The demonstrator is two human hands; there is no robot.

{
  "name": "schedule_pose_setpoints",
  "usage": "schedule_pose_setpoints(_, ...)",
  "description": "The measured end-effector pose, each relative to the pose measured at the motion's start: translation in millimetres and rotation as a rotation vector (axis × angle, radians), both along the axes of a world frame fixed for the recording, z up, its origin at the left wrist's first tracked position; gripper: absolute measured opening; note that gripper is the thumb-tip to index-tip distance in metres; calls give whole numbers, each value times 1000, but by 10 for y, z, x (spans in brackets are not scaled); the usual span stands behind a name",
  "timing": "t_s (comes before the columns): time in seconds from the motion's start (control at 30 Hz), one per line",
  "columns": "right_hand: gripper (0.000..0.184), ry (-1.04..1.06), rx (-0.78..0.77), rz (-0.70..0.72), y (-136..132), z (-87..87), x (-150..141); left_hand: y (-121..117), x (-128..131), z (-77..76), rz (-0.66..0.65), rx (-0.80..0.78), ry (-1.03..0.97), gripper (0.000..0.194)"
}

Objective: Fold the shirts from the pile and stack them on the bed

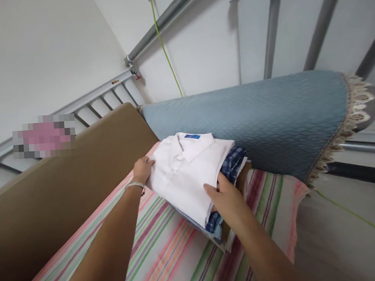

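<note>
A folded white shirt (190, 178), collar at the far end with a blue label inside, lies on top of a stack of folded clothes (232, 165). Blue plaid and brown fabric show along the stack's right side. My left hand (142, 169), with a bracelet at the wrist, grips the shirt's left edge between thumb and fingers. At the right edge, my right hand (225, 195) pinches the shirt, its thumb on top and its other fingers partly hidden beneath.
Under the stack is a striped cloth (162, 248). A brown padded board (81, 168) runs along the left, and a blue quilted roll with lace trim (252, 115) lies behind. Grey metal rails (272, 29) and a green cord (166, 48) are by the wall.
</note>
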State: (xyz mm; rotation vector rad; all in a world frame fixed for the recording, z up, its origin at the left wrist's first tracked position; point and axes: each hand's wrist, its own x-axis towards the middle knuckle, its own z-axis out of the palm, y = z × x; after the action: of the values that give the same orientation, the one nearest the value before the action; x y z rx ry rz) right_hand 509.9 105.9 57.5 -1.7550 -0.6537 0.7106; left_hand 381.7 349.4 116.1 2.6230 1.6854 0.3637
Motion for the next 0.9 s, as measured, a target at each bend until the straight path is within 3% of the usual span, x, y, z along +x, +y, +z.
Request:
schedule_pose_setpoints(0.1,39,9,32,3,22,-26,33,27,16,-16,3,1,-2,21)
schedule_pose_setpoints(0.23,42,130,83,17,17,-33,61,-31,87,138,24,13,2,28)
schedule_pose_setpoints(0.33,34,191,61,68,-65,34,88,-215,264,241,6,120,-14,51)
schedule_pose_setpoints(0.4,26,121,52,94,-162,101,128,-399,439,240,-102,173,3,61)
schedule_pose_setpoints(0.53,32,-45,53,51,-377,240,237,-733,727,-12,-337,42,132,61)
schedule_pose_setpoints(0.7,32,-3,114,19,-470,388,236,-791,791,-439,-350,-19,195,61)
schedule_pose_setpoints(0.8,33,58,166,63,-442,456,157,-755,819,-500,-348,-43,183,62)
schedule_pose_setpoints(0.9,33,157,219,122,-446,521,102,-781,886,-373,-356,-67,163,62)
